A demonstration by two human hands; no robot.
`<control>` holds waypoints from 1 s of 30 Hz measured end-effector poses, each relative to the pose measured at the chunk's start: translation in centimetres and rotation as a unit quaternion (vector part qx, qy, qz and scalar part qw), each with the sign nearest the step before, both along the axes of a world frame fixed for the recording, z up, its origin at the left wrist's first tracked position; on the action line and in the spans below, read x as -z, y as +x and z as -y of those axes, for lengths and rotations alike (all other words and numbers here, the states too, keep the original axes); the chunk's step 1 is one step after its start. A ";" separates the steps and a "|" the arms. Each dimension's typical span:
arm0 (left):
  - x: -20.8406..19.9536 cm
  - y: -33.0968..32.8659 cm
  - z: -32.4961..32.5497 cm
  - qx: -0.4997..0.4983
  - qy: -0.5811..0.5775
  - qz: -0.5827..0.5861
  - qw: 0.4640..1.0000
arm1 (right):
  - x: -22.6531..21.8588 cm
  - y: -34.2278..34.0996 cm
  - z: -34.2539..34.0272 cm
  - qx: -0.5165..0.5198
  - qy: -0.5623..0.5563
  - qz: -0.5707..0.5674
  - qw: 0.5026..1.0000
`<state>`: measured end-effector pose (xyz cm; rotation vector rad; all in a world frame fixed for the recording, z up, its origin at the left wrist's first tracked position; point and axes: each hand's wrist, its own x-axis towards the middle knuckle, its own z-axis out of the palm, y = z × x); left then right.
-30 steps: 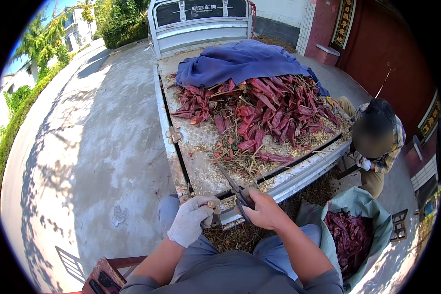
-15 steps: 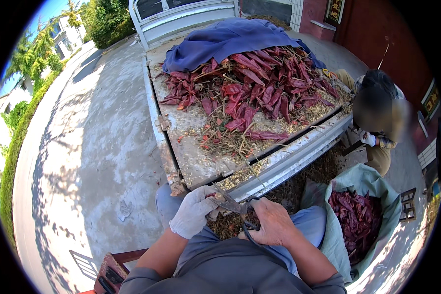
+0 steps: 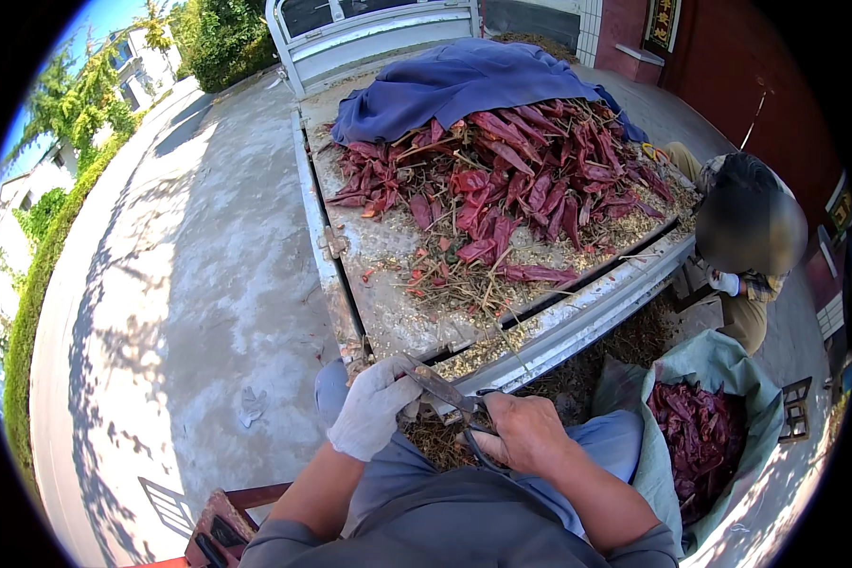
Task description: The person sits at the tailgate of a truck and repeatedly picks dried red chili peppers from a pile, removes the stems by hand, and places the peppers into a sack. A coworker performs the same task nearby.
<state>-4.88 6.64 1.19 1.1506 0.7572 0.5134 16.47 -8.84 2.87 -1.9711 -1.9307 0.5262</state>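
My right hand (image 3: 530, 434) is closed round the black handles of a pair of scissors (image 3: 442, 387), whose dull, brownish blades point up and left. At the blades' far end is my left hand (image 3: 374, 409) in a white knitted glove, its thumb and fingers pinched together. Whatever sits in that pinch is hidden by the glove and blades. Just beyond both hands, a heap of dried red chili peppers (image 3: 497, 180) lies on a truck bed (image 3: 374, 256), partly under a blue cloth (image 3: 464, 85). Cut stems and pale seeds are scattered on the near part of the bed.
To the right of my knees stands a pale green sack (image 3: 655, 464) holding dark red chilies (image 3: 696, 445). Another person (image 3: 753, 222) sits by the bed's right corner, wearing a white glove. A reddish stool or box (image 3: 220, 530) is at lower left. Concrete ground (image 3: 227, 312) stretches left.
The view has shifted slightly, so the scene sits further right. A red bit at my left fingertips no longer shows. The scissors stay in my right hand.
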 end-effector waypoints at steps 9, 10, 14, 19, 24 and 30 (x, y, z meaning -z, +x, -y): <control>0.3 -0.9 -2.1 -0.103 -0.073 0.025 0.992 | -0.5 0.2 -11.5 0.041 0.010 0.098 0.994; 0.5 -0.8 -2.2 -0.098 -0.078 0.041 0.991 | -0.4 0.4 -12.8 0.051 0.013 0.102 0.993; 0.6 -1.0 -2.3 -0.120 -0.061 0.066 0.989 | -0.5 0.4 -14.0 0.078 0.160 0.064 0.982; 1.5 0.7 -1.3 -0.120 -0.009 0.117 0.986 | 0.3 -2.6 -8.9 0.044 0.119 -0.280 0.952; 3.6 3.5 1.1 -0.059 0.125 0.194 0.971 | 1.8 -3.0 -5.4 0.095 0.119 -0.465 0.872; 3.3 5.5 3.0 -0.017 0.309 0.082 0.947 | 3.6 -1.3 -2.8 0.130 0.113 -0.547 0.819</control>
